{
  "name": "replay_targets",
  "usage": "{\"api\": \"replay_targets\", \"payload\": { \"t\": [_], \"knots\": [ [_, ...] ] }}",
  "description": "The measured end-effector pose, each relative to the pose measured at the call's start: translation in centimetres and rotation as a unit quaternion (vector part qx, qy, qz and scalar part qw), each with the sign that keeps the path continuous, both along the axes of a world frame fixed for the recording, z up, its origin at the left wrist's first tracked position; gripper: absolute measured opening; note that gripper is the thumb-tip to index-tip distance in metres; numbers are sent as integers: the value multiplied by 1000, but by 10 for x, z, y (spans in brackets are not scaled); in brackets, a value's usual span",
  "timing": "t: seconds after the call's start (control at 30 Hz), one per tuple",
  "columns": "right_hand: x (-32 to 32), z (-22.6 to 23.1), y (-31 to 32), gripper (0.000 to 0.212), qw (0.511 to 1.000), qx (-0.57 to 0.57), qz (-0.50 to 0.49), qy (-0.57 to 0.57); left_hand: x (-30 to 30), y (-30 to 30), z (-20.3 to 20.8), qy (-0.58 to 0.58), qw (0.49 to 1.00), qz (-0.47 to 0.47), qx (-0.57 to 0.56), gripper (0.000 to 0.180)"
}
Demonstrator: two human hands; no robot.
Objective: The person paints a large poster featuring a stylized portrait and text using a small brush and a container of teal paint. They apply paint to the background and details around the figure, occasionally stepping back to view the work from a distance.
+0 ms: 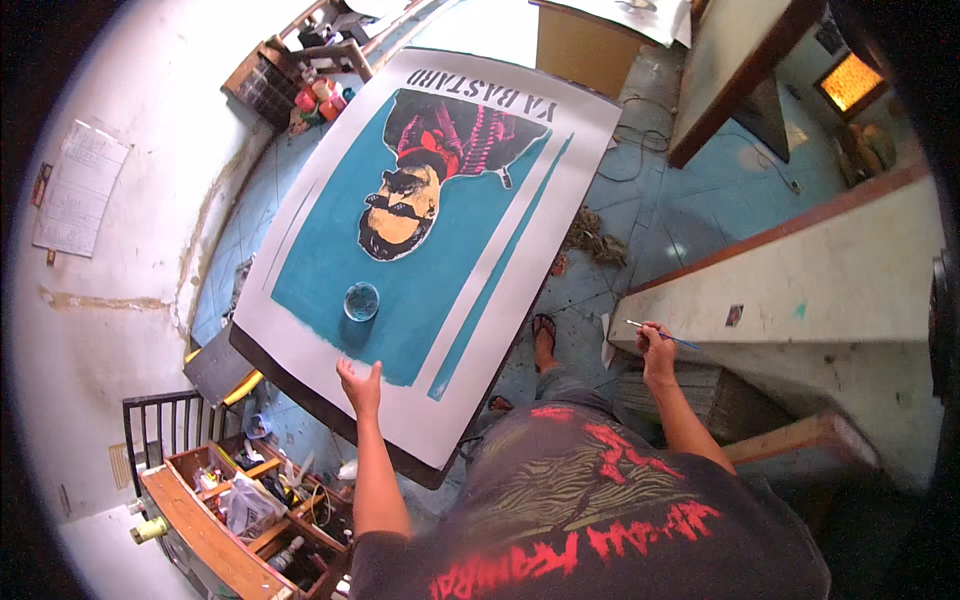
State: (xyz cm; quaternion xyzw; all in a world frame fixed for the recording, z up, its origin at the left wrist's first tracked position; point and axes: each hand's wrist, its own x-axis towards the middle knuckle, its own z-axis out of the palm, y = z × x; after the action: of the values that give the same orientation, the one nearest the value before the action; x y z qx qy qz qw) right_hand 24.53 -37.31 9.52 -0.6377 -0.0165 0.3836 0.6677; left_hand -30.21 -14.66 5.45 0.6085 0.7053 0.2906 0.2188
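A large painting on white paper [432,422] lies before me, upside down from my side. It shows a figure with a moustache [400,215] on a teal ground, with dark lettering along the far edge. A small clear cup [361,302] with bluish liquid stands on the teal part. My left hand [361,386] is over the painting's near edge, fingers and thumb apart, holding nothing. Whether it touches the paper I cannot tell. Out to the right, away from the painting, my right hand [656,350] grips a thin paintbrush [683,342] with a blue handle, its tip pointing left.
At the lower left is a wooden drawer unit [205,520] full of tools and bags, beside a black metal rack [160,430]. Paint containers [322,98] stand at the far left. A pale low wall [770,290] runs along the right. Rags [597,238] and cables lie on the blue floor.
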Motion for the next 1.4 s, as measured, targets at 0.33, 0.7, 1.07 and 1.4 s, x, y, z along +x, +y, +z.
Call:
{"api": "replay_targets", "payload": {
  "t": [0.33,0.7,1.07,1.4],
  "knots": [
    [112,-16,130,11,997,-36,61,-38,103,13,-13,40,994,78,-60,81],
    [142,-40,202,16,983,-67,157,-62,117,-115,-17,103,974,194,-55,74],
    [149,-27,162,17,966,-68,202,-147,136,-180,-26,69,973,219,-23,66],
    [145,-64,73,15,954,-83,251,-142,108,-255,-38,95,979,173,57,57]
  ]
}}
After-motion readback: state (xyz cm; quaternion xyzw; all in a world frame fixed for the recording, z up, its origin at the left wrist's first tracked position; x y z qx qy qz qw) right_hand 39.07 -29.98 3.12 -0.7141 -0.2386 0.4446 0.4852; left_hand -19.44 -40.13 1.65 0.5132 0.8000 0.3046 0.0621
